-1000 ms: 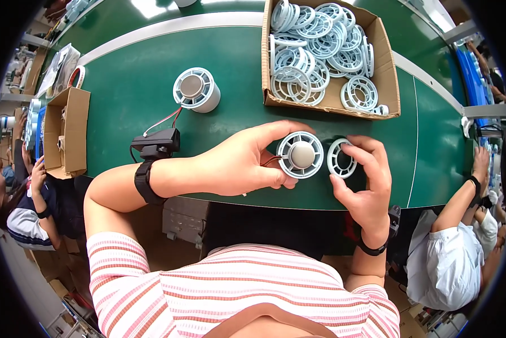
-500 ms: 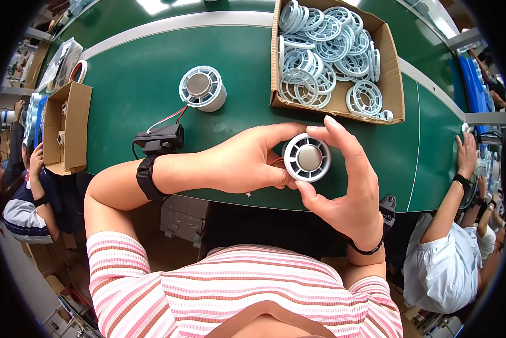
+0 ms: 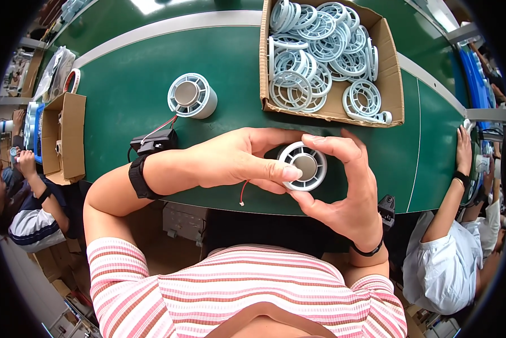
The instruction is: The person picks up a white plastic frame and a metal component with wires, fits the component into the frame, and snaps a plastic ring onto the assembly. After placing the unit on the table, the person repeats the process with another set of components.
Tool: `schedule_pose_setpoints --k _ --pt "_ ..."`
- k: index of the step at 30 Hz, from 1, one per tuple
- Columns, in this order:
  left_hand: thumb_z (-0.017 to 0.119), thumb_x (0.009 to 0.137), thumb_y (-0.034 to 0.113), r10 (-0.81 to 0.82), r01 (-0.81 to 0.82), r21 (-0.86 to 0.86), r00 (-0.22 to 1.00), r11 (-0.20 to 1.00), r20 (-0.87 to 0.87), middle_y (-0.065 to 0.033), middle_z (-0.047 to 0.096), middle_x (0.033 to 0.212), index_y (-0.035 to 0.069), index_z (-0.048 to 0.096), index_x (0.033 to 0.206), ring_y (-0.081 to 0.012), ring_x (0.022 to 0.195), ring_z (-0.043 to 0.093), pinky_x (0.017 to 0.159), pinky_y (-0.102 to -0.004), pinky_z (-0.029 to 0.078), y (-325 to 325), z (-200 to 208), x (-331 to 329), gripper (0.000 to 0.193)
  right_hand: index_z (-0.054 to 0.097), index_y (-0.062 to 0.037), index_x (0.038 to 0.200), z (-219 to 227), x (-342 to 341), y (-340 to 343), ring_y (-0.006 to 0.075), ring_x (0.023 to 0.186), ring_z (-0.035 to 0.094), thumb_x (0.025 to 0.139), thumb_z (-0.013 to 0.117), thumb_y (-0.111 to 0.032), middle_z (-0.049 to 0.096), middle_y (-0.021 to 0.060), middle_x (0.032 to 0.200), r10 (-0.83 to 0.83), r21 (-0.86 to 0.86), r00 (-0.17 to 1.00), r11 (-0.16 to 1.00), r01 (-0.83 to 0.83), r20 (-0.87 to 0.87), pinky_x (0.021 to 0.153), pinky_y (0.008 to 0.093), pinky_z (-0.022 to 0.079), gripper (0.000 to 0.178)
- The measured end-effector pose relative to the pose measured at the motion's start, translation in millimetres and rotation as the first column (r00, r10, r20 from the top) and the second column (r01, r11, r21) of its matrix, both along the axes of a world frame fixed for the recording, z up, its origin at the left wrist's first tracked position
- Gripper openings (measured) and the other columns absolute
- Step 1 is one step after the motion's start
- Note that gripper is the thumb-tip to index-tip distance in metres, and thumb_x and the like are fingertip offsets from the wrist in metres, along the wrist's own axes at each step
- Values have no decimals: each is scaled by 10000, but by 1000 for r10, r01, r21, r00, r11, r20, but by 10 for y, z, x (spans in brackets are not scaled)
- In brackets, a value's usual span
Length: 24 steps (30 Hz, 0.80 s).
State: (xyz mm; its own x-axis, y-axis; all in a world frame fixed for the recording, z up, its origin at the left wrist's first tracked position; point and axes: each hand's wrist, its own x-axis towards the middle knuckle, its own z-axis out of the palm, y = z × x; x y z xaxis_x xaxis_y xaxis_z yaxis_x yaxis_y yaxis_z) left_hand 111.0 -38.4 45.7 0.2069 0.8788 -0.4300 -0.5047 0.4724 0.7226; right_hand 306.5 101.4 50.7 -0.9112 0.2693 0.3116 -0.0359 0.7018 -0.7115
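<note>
Between my two hands, over the table's near edge, is a round white fan-like unit (image 3: 315,176) with a spoked rim and a silver-grey hub. My left hand (image 3: 247,160) grips its left side, the thumb laid across the rim towards the hub. Fingers of my right hand (image 3: 346,186) curl round its right side, index finger at the top and thumb below. A thin red wire (image 3: 243,194) with a small white plug hangs under my left hand. Farther off on the left, a similar white unit (image 3: 192,97) stands on the table, its red and white wires trailing towards me.
A cardboard box (image 3: 332,116) full of pale blue spoked rings (image 3: 320,50) stands at the back right. Another cardboard box (image 3: 72,138) is at the left edge of the green table (image 3: 134,62). Other people sit at both sides, one with a hand (image 3: 463,151) on the table.
My left thumb has moved from the unit's lower left edge onto its face. The unit has shifted slightly down and left. The wire and plug now hang more clearly in sight.
</note>
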Motion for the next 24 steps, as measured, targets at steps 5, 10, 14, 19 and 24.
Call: schedule_pose_setpoints --k 5,10,14,19,24 --pt "762 949 240 2 -2 -45 1000 999 10 -96 601 1375 54 364 1573 -196 1205 641 987 -339 581 58 16 -16 763 534 -112 1347 -21 -2 19 243 1098 660 695 883 -120 661 37 1236 5 -18 1000 1000 -6 -24 1079 544 392 739" --pt "748 961 254 8 -8 5 1000 1000 -9 -93 597 1384 48 417 1541 -194 1164 659 982 -353 586 56 -37 11 699 573 -103 1341 -48 -3 2 258 1102 647 687 877 -112 653 57 1235 16 -12 998 1000 -17 -53 1068 546 404 721" --pt "752 956 235 29 -20 80 993 997 -110 -103 625 1312 37 460 1508 -166 1116 668 913 -314 606 -16 37 94 655 626 -71 1312 -71 95 -76 276 1150 626 672 851 -16 631 106 1278 -35 210 998 976 47 -61 1087 489 427 681" --pt "829 861 220 396 402 338 -69 851 -916 -149 643 1126 25 578 1327 -206 830 681 622 -277 522 -342 490 -41 564 660 -66 1289 77 435 206 298 1144 612 694 812 16 608 120 1282 -251 242 967 941 237 30 1022 435 470 620" --pt "839 809 278 205 174 113 -736 978 -645 -132 630 1148 13 564 1314 -300 850 665 695 -366 532 -448 514 -340 633 667 -55 1257 107 655 710 318 1109 618 773 756 40 624 113 1263 -589 447 805 702 555 -75 953 377 500 502"
